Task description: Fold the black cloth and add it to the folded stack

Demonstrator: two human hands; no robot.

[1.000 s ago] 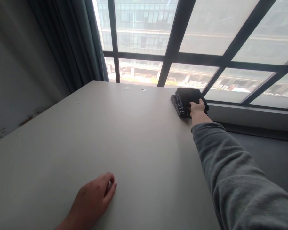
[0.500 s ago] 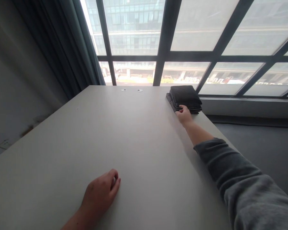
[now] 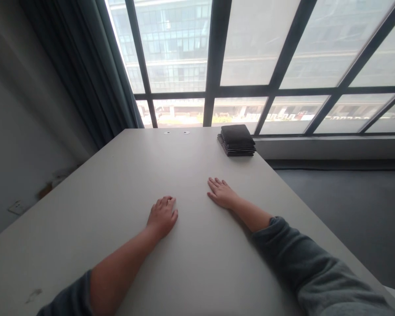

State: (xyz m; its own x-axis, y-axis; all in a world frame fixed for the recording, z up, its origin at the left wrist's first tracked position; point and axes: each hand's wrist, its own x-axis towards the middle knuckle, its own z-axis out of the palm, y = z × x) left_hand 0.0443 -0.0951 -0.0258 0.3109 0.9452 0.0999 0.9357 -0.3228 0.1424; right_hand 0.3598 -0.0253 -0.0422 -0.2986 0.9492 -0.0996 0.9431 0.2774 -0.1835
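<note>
The pale grey bench (image 3: 191,175) looks smooth and matt, like laminate. At its far right corner, the stack of black wire-bound notebooks (image 3: 237,139) has matt covers. Grey sleeves (image 3: 303,267) look soft cloth.

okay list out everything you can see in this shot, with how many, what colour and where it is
table: one, pale grey, fills the middle and bottom of the view
notebooks: one stack, black, spiral-bound, at the far right corner of the table; exact number too small to tell
round caps: two, white, on the table's far edge near the window
window: one, large, dark frame bars, behind the table
curtain: one, dark blue-grey, left of the window
wall socket: one, white, low on the left wall
floor: dark grey, right of the table
left hand: palm down on the table, empty
right hand: flat on the table, empty, grey sleeve
</note>
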